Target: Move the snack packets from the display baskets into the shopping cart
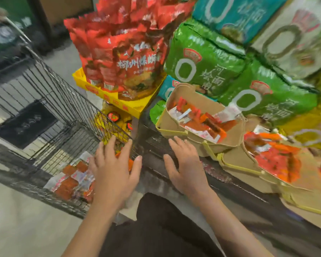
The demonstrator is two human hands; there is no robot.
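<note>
While both hands, left (115,169) and right (185,167), spread empty, two baskets (174,125) (237,164) hold snack packets (202,121).

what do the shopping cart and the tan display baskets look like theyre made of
Shopping cart: dark metal wire, seemingly coated; thin bars form an open grid you can see the floor through.
Display baskets: probably matte moulded plastic, though the flat tan walls could be card; smooth, with yellowish rims and handles. Blur leaves it open.

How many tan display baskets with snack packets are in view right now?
2: the near basket sits just beyond the right hand; the second basket sits to its right. More may lie outside the picture.
</note>
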